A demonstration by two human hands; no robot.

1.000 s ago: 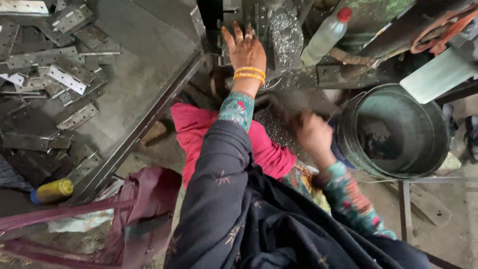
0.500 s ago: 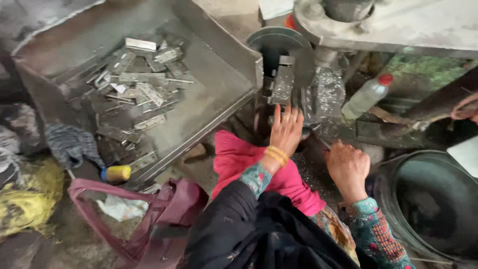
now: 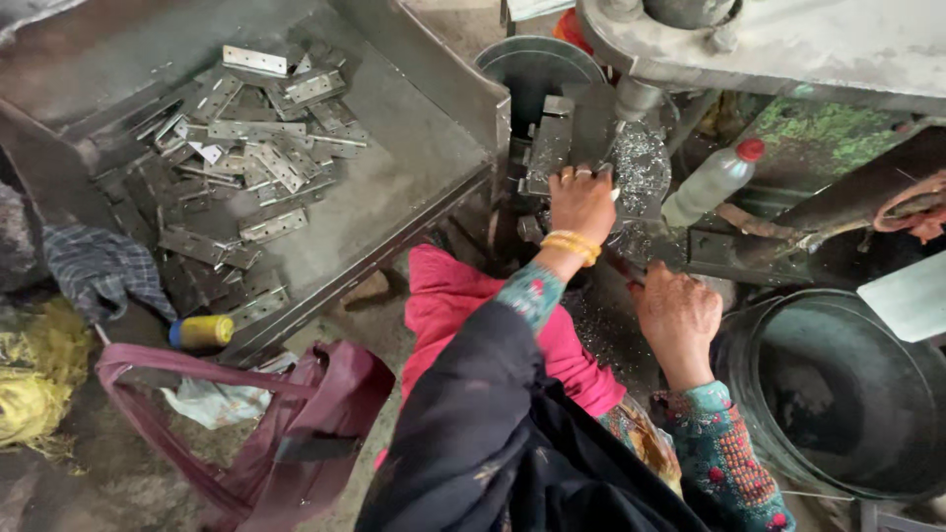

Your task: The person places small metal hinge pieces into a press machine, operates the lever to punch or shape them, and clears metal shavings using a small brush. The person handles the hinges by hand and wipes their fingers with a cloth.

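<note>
My left hand (image 3: 581, 205), with yellow bangles on the wrist, rests on the bed of a grey metal press machine (image 3: 552, 138). Its fingers curl over a small flat metal piece (image 3: 615, 194) whose pale end sticks out on the right. Shiny metal shavings (image 3: 641, 167) lie just right of that hand. My right hand (image 3: 676, 317) sits lower and to the right as a closed fist, its back toward me, with the fingers hidden underneath. A pink cloth (image 3: 453, 305) covers my lap below both hands.
A large grey metal tray (image 3: 414, 187) on the left holds several flat hinge plates (image 3: 266, 158). A clear plastic bottle with a red cap (image 3: 711, 182) leans right of the machine. A dark round tub (image 3: 838, 394) stands at right. A maroon bag (image 3: 296, 424) and a yellow-capped container (image 3: 200, 332) lie bottom left.
My head has swung so that the tray sits at left. My left hand has gone from spread flat to curled over the metal piece. My right hand has settled into a still fist.
</note>
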